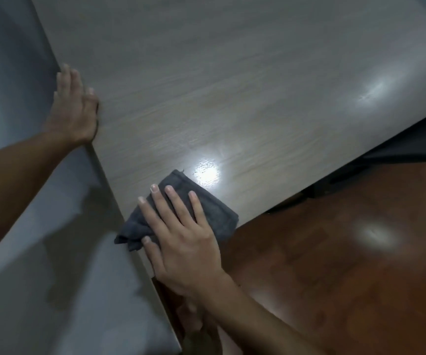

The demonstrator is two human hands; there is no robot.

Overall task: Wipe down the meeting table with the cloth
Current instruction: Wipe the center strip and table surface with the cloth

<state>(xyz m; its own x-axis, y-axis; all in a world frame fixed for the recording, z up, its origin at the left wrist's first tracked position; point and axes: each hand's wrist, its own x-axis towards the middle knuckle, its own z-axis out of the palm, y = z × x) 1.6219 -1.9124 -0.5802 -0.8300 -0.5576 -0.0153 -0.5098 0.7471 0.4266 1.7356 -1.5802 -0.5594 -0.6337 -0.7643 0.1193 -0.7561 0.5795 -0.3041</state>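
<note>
Head view, looking down on one corner of a pale wood-grain table. The right hand lies flat on a folded dark grey cloth, fingers straight and slightly spread, pressing it against the table at the near corner. Part of the cloth bunches past the left edge of the table, just by the thumb; the rest sits on the surface. The left hand rests flat along the left edge of the table, farther from the corner, fingers extended and close together, holding nothing. Two bright light reflections show on the table, one just beyond the cloth. Reddish-brown floor lies beyond the table's right edge.
</note>
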